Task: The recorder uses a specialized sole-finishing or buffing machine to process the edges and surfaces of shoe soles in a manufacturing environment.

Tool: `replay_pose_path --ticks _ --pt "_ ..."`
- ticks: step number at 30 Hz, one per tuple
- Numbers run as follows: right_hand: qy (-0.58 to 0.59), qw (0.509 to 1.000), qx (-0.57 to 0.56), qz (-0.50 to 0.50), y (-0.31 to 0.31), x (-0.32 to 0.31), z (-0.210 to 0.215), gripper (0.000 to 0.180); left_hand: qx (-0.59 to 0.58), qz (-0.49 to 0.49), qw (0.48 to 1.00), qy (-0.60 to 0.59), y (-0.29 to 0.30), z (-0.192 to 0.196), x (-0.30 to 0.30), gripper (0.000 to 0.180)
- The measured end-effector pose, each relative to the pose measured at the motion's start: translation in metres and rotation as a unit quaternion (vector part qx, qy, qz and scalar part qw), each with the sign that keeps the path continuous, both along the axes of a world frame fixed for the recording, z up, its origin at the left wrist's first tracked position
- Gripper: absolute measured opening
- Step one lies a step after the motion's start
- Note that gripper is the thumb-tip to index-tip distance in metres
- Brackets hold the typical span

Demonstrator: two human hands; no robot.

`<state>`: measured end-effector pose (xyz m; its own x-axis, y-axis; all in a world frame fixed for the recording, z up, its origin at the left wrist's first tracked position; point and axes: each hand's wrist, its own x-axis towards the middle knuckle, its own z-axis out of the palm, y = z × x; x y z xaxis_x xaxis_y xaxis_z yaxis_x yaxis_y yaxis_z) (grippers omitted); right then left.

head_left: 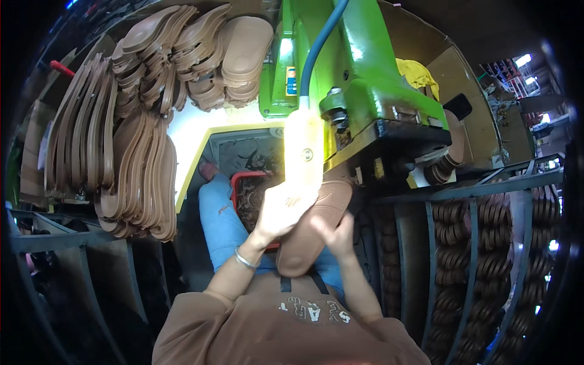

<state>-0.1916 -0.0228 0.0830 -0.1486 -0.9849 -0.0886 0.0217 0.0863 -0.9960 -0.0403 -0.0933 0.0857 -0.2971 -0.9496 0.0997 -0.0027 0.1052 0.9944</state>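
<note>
A brown shoe sole (302,244) slants before me, its rounded near end over my lap and its far end under the head of a green machine (389,103). My left hand (281,212) grips the sole along its left edge, the fingers partly washed out by a bright lamp (303,146). On the opposite edge, my right hand (338,235) lays its thumb over the top face while its other fingers are mostly hidden beneath. Whatever part of the machine meets the sole's far end is covered by the machine head and the lamp's glare.
Stacked brown soles (143,173) crowd the table's left side, with more piles (243,55) behind. Below, a red bin (243,177) holds brown trimmings. A metal rack (474,255) of soles stands at right. A yellow cloth (417,74) and a dark phone-like object (458,106) lie beyond the machine.
</note>
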Motion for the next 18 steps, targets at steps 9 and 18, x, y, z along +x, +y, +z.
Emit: replay_pose_path --ticks 9,18 --pt "-0.098 0.983 0.153 -0.004 0.116 -0.072 -0.031 0.029 0.096 0.075 0.981 0.15 0.028 0.006 -0.01 0.02" --pt "-0.088 0.962 -0.022 -0.257 0.023 -0.129 0.041 0.034 0.04 0.033 0.989 0.14 0.011 -0.006 -0.014 0.021"
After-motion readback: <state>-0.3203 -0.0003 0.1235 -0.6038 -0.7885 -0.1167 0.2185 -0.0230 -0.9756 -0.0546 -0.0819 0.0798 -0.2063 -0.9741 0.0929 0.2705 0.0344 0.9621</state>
